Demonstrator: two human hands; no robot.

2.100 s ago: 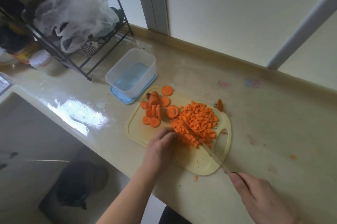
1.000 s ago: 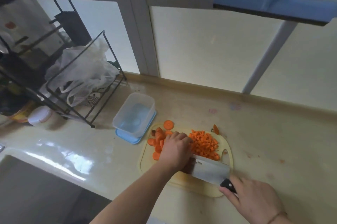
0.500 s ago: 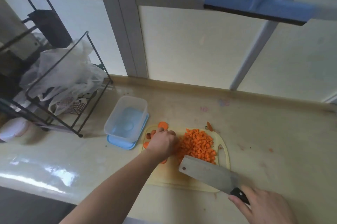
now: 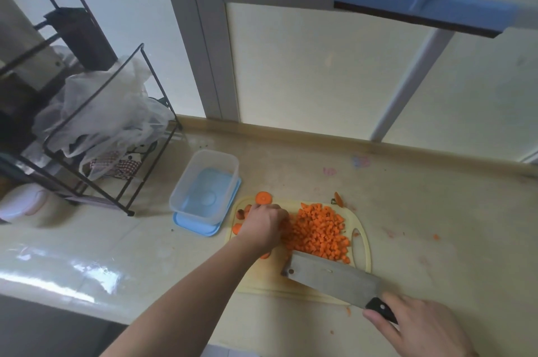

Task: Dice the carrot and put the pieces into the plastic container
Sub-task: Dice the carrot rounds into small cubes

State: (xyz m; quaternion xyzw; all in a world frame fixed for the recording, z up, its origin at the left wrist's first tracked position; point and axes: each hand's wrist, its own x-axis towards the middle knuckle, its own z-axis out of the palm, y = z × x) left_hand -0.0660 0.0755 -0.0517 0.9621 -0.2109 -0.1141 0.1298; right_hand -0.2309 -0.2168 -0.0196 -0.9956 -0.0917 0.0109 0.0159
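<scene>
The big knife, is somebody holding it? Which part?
Yes. The right hand holds the cleaver by its black handle, grip right behind the blade. The left hand is on the carrot slices; its hold is hidden.

Glossy beige countertop (image 4: 422, 240), stained pink and blue near the back ledge. Directly on it: pale yellow cutting board (image 4: 365, 257) at centre; clear plastic container (image 4: 203, 186) just left of the board, seated on its blue lid (image 4: 198, 225); black wire rack (image 4: 96, 135) at far left; white jar (image 4: 20, 202) beside the rack's foot. Stray orange carrot bits (image 4: 435, 237) scattered on the surface right of the board and near the front edge.
</scene>
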